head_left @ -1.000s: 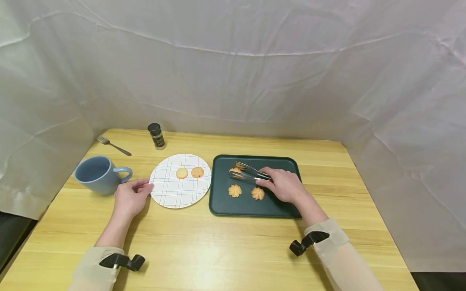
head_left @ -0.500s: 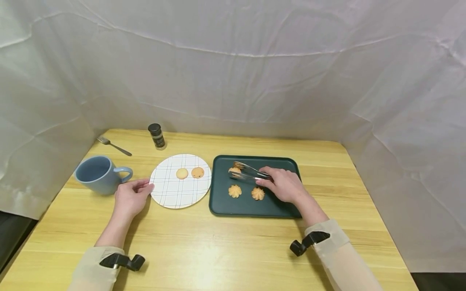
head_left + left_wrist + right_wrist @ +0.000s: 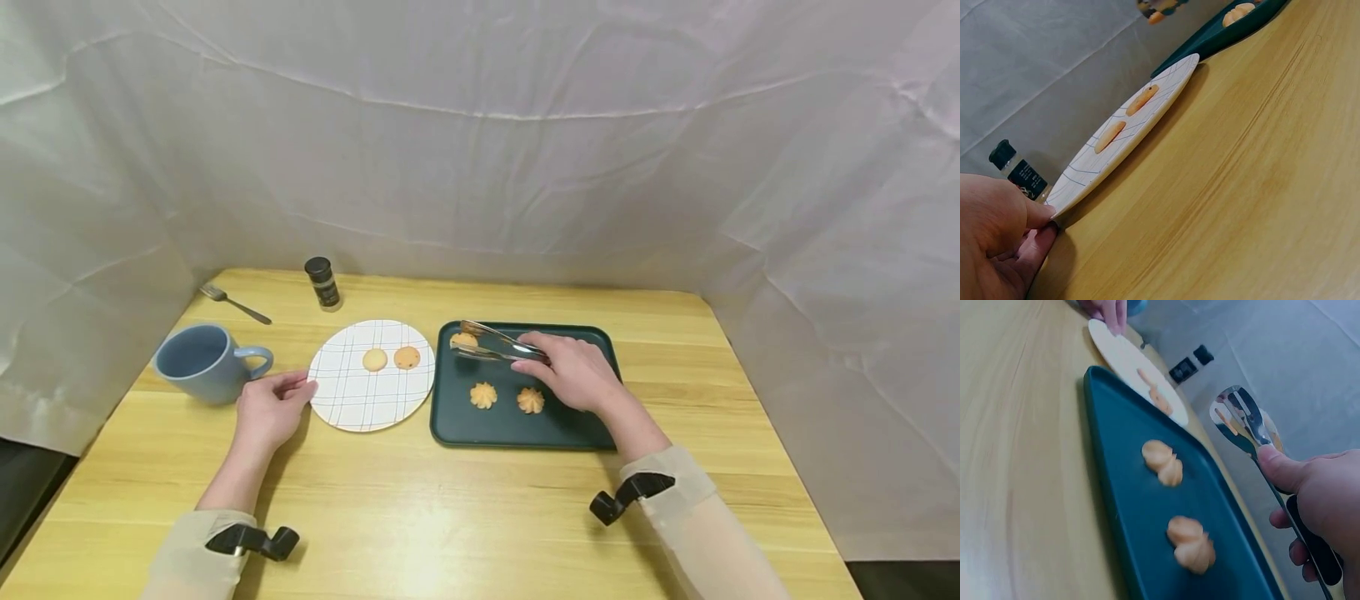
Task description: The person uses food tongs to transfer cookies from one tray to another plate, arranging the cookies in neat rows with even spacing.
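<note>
My left hand [image 3: 272,408] pinches the left rim of a round white plate [image 3: 360,400] with blue lines. In the left wrist view, the thumb [image 3: 1038,212] lies on the rim, with fingers beneath. A pale round cookie [image 3: 375,359] and a speckled one [image 3: 407,358] lie on the plate. My right hand [image 3: 570,371] grips metal tongs [image 3: 498,343] over the dark green tray [image 3: 577,429]. Between the tong ends is a round cookie [image 3: 464,340], partly covered; in the right wrist view, the tongs [image 3: 1244,415] stand above the tray. Two swirled cookies [image 3: 483,396] lie on the tray.
A blue mug [image 3: 206,362] stands beside my left hand, its handle close to the fingers. Behind it lies a fork [image 3: 236,303], and a black-capped seasoning bottle [image 3: 324,283] stands behind the plate. Pale cloth [image 3: 480,183] hangs around the wooden table [image 3: 420,517].
My right hand has moved the tongs left and toward the back of the tray, and the cookie between their ends has shifted with them. The left hand and plate have stayed put.
</note>
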`<action>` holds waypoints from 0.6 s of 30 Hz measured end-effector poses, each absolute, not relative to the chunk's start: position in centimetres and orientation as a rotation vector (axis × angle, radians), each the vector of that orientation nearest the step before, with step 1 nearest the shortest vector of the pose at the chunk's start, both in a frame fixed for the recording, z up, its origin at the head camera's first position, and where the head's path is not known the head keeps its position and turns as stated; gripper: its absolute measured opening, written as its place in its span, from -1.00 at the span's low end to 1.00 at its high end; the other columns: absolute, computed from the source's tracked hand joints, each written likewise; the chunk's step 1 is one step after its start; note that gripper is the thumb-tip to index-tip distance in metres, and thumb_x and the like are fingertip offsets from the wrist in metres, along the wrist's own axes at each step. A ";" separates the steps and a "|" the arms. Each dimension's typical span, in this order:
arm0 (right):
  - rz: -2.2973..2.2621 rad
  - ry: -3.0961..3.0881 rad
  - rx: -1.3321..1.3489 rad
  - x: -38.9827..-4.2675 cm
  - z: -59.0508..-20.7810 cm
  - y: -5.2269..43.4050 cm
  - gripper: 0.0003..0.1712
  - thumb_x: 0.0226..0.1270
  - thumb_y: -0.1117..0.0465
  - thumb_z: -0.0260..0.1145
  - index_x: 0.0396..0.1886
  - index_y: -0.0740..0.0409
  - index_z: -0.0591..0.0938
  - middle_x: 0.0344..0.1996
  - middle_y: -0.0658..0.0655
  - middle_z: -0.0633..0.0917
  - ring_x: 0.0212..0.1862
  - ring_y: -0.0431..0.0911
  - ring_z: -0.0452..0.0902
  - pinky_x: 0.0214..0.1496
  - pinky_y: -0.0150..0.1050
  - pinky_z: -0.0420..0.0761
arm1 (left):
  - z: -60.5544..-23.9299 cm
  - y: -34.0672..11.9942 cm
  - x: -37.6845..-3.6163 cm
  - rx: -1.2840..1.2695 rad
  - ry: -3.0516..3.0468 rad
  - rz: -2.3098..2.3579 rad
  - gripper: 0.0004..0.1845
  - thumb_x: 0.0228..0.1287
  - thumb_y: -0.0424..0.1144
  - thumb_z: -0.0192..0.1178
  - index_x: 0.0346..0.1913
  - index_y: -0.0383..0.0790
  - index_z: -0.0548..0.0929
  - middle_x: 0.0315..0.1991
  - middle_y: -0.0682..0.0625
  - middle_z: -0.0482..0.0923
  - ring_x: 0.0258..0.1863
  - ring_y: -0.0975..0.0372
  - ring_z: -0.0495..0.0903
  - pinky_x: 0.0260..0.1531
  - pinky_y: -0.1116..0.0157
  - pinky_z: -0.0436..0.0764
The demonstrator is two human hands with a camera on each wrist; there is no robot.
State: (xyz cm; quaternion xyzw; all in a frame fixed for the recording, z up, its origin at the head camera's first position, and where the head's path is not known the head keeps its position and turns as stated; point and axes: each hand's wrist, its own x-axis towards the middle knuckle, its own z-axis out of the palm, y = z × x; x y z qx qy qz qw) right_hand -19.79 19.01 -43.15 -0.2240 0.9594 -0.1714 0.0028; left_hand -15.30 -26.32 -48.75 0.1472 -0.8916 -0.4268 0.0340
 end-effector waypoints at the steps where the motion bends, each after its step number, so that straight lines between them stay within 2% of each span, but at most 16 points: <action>1: -0.541 3.008 -0.710 -19.8 -42.9 18.7 -0.32 0.56 -0.36 0.19 0.44 -0.10 0.60 0.08 0.01 0.77 -0.18 -0.06 0.64 -0.18 -0.06 0.59 | -48.8 -26.3 -15.3 0.455 -2.741 -1.315 -0.55 0.52 -0.10 0.32 0.23 -0.39 0.71 0.03 -0.24 0.76 0.02 0.00 0.71 -0.17 0.44 0.55; 11: -0.541 2.981 -0.792 -20.0 -41.4 15.6 -0.31 0.56 -0.38 0.17 0.46 -0.14 0.58 -0.12 -0.11 0.74 -0.23 -0.20 0.62 -0.27 -0.13 0.59 | -48.9 -26.4 -15.1 0.460 -2.740 -1.328 -0.55 0.51 -0.10 0.33 0.24 -0.40 0.70 0.03 -0.24 0.76 0.03 -0.01 0.71 -0.17 0.43 0.55; 18: -0.538 2.965 -0.854 -20.1 -40.7 13.7 -0.32 0.58 -0.35 0.17 0.47 -0.10 0.57 -0.01 -0.04 0.77 -0.17 -0.18 0.65 -0.20 -0.13 0.62 | -48.7 -26.3 -15.2 0.455 -2.735 -1.342 -0.55 0.51 -0.11 0.33 0.25 -0.39 0.70 0.04 -0.24 0.76 0.04 -0.01 0.71 -0.13 0.40 0.57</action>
